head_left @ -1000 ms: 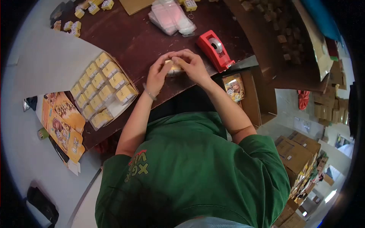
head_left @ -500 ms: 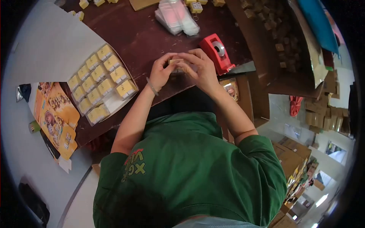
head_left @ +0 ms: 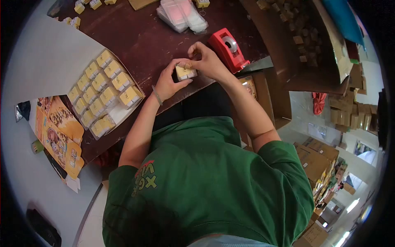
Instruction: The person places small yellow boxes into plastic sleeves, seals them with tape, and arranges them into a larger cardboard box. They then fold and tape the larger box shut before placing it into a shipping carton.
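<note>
My left hand [head_left: 169, 82] is wrapped around a small yellow-and-white cube in a clear case [head_left: 186, 72], close to the front edge of the dark red table. Over the cube's top comes my right hand [head_left: 205, 61], its fingers curled with the thumb at the upper face. Whether the right fingers pinch a small part there is too fine to make out. To the left, a shallow white carton [head_left: 138, 100] holds rows of similar yellow cubes [head_left: 108, 95]. A red tape dispenser [head_left: 222, 47] stands just beyond my right hand.
Clear plastic packaging [head_left: 181, 16] lies at the table's back. More yellow cubes [head_left: 95, 4] sit at the far left, and one with a ring [head_left: 201, 3] behind the packaging. A large cardboard box [head_left: 329, 53] with many small cubes is at right; printed orange cardboard [head_left: 61, 136] lies left.
My hands were close together over the cube. Now the right hand has lifted partly away to the right, uncovering the yellow top, while the left keeps hold. The view has shifted slightly.
</note>
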### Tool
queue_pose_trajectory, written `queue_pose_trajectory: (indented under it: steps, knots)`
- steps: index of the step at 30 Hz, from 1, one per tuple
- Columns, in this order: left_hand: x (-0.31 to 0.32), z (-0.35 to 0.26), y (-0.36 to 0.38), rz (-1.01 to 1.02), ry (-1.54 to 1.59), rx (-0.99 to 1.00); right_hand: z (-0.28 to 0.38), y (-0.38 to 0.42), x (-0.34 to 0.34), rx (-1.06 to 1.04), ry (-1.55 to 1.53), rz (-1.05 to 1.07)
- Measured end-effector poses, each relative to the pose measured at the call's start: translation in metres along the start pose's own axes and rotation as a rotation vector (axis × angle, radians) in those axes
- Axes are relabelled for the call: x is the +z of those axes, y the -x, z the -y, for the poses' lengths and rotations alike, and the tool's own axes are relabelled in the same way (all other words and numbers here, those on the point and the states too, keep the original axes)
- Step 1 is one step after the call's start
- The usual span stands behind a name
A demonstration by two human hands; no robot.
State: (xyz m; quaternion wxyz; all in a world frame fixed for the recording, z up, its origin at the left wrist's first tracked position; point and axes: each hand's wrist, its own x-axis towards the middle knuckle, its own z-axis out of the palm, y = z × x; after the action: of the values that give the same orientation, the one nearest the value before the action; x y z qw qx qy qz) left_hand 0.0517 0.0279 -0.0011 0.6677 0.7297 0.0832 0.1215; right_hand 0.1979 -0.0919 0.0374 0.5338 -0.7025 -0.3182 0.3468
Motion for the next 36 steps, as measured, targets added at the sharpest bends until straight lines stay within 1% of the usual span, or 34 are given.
queue_pose_trajectory:
  steps: [1, 2, 3, 4, 5, 7, 8, 10, 11, 12, 13, 14, 15, 17, 18, 19, 20, 21, 22, 23, 25, 28, 29, 31, 32, 35, 36]
  knots:
    - [0.000, 0.000, -0.001, 0.010, -0.022, 0.025, 0.001, -0.004, -0.004, 0.082, -0.001, 0.043]
    - [0.001, -0.001, -0.001, -0.030, -0.045, 0.016, 0.004, -0.007, -0.004, 0.044, 0.083, 0.054]
    - [0.004, -0.003, 0.000, -0.071, -0.069, 0.010, 0.008, -0.001, -0.005, -0.011, 0.268, -0.062]
    - [0.008, -0.003, 0.001, -0.116, -0.094, 0.007, 0.025, 0.012, 0.000, -0.068, 0.454, -0.179]
    - [0.019, 0.002, 0.002, -0.224, -0.142, 0.099, 0.034, 0.026, 0.010, -0.129, 0.536, -0.275]
    - [0.044, 0.003, 0.008, -0.461, -0.140, 0.075, 0.038, 0.050, 0.032, -0.223, 0.597, -0.348]
    - [0.054, 0.001, 0.014, -0.441, -0.029, 0.100, 0.036, 0.057, 0.040, -0.281, 0.715, -0.363]
    - [0.059, 0.001, 0.025, -0.340, 0.014, 0.090, 0.031, 0.058, 0.033, -0.288, 0.658, -0.317]
    - [0.051, 0.004, 0.026, -0.307, 0.145, 0.054, 0.028, 0.057, 0.027, -0.292, 0.627, -0.298]
    - [0.039, 0.007, 0.025, -0.271, 0.277, 0.016, 0.029, 0.056, 0.015, -0.297, 0.608, -0.171]
    - [0.030, -0.004, 0.016, -0.307, 0.359, 0.077, 0.028, 0.052, 0.004, -0.392, 0.603, -0.061]
    - [0.028, -0.019, 0.006, -0.339, 0.397, 0.021, 0.025, 0.049, -0.007, -0.484, 0.600, 0.051]
    - [0.025, -0.031, -0.005, -0.246, 0.368, -0.021, 0.023, 0.047, -0.011, -0.520, 0.545, 0.098]
    - [0.019, -0.017, -0.023, 0.004, 0.309, -0.044, 0.023, 0.055, -0.020, -0.532, 0.561, 0.034]
    - [0.018, -0.009, -0.027, 0.038, 0.218, -0.010, 0.026, 0.055, -0.026, -0.550, 0.568, 0.003]
    - [0.013, -0.012, -0.028, 0.100, 0.144, -0.036, 0.041, 0.066, -0.041, -0.543, 0.608, -0.031]
    - [0.011, -0.018, -0.026, 0.162, 0.068, -0.064, 0.040, 0.077, -0.059, -0.504, 0.581, -0.162]
    - [0.013, -0.029, -0.025, 0.166, -0.072, -0.068, 0.036, 0.088, -0.080, -0.347, 0.447, -0.325]
    - [0.014, -0.035, -0.031, 0.203, -0.067, -0.094, 0.025, 0.093, -0.103, -0.207, 0.429, -0.462]
    - [0.016, -0.039, -0.034, 0.244, -0.061, -0.123, 0.005, 0.093, -0.128, -0.158, 0.564, -0.470]
    - [0.027, -0.041, -0.042, 0.290, -0.040, -0.189, -0.020, 0.086, -0.152, -0.168, 0.486, -0.307]
    - [0.066, -0.024, -0.048, 0.115, 0.172, -0.156, -0.027, 0.078, -0.156, -0.079, 0.279, -0.169]
    - [0.082, -0.022, -0.050, 0.050, 0.060, -0.005, -0.025, 0.077, -0.156, -0.057, 0.200, -0.146]
    - [0.104, -0.017, -0.058, 0.094, 0.133, 0.109, -0.030, 0.074, -0.156, -0.018, 0.078, -0.079]
    - [0.111, -0.018, -0.063, 0.110, 0.093, 0.138, -0.032, 0.071, -0.157, -0.002, 0.019, -0.046]
    - [0.113, -0.021, -0.069, 0.138, 0.029, 0.118, -0.034, 0.073, -0.153, -0.102, 0.038, -0.139]
    - [0.112, -0.022, -0.070, 0.148, 0.011, 0.108, -0.034, 0.075, -0.151, -0.201, 0.198, -0.223]
